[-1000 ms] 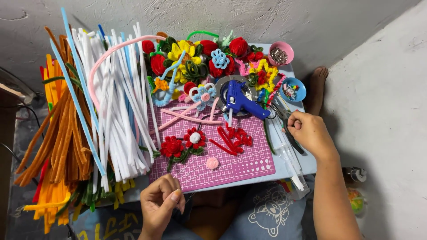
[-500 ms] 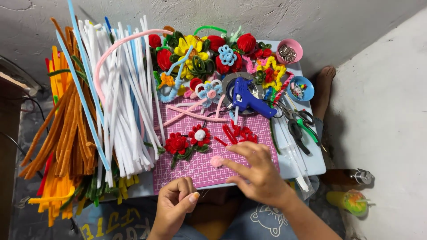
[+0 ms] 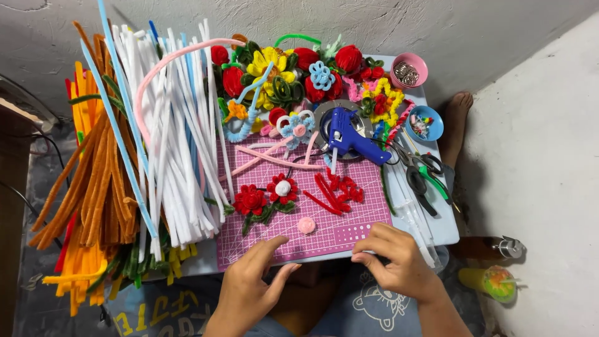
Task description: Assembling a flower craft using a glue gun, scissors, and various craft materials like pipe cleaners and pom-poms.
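My left hand (image 3: 256,281) lies open at the front edge of a pink cutting mat (image 3: 349,234), its fingertips on the mat's rim. At the mat's front right corner is my right hand (image 3: 399,262), fingers curled together, with nothing visible in them. A small pink round piece (image 3: 306,224) sits on the mat just ahead of both hands. Behind it are a red pipe-cleaner flower (image 3: 251,201), a red flower with a white centre (image 3: 282,187) and loose red pipe-cleaner pieces (image 3: 337,190).
A blue glue gun (image 3: 352,137) rests at the mat's far edge, with scissors (image 3: 418,175) to its right. Bundles of white pipe cleaners (image 3: 181,143) and orange ones (image 3: 93,181) fill the left. Finished flowers, a pink bowl (image 3: 409,70) and a blue bowl (image 3: 426,125) stand at the back.
My right hand came from the scissors on the right, crossed the mat near the pink round piece, then drew back to the mat's front edge. My left hand opened its fingers.
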